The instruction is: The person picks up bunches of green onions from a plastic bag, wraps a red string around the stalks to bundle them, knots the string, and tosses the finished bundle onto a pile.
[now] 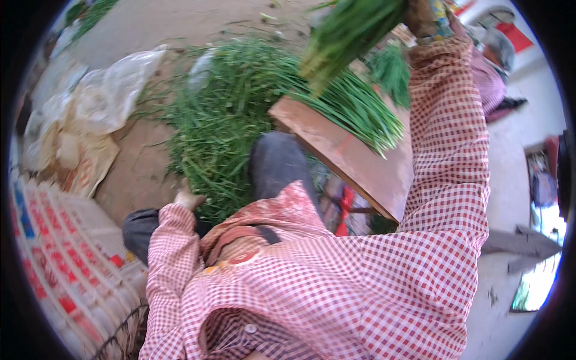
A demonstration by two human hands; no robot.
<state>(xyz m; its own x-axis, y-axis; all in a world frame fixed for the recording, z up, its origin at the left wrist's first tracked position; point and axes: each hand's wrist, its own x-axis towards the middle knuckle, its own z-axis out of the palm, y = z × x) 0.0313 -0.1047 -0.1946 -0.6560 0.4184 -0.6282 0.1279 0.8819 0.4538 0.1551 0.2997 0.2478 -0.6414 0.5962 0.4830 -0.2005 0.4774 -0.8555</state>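
My right arm reaches up to the top right, where my right hand (422, 19) is closed round a large bunch of chives (354, 39). The bunch hangs tilted, its lower end above a wooden board (354, 162). More cut chives (354, 111) lie side by side on that board, pale ends toward the right. Low at the left, my left hand (191, 198) is beside my knee at the edge of a big loose pile of green stalks (225, 114). Its fingers look apart, with nothing seen in them, though they are small and blurred.
A crumpled clear plastic sheet (114, 90) and a yellowish sack (78, 159) lie on the ground at the left. A red-and-white printed woven sheet (66, 264) is nearer. Another bundle of greens (390, 72) lies beyond the board. Another person (489, 72) is at the upper right.
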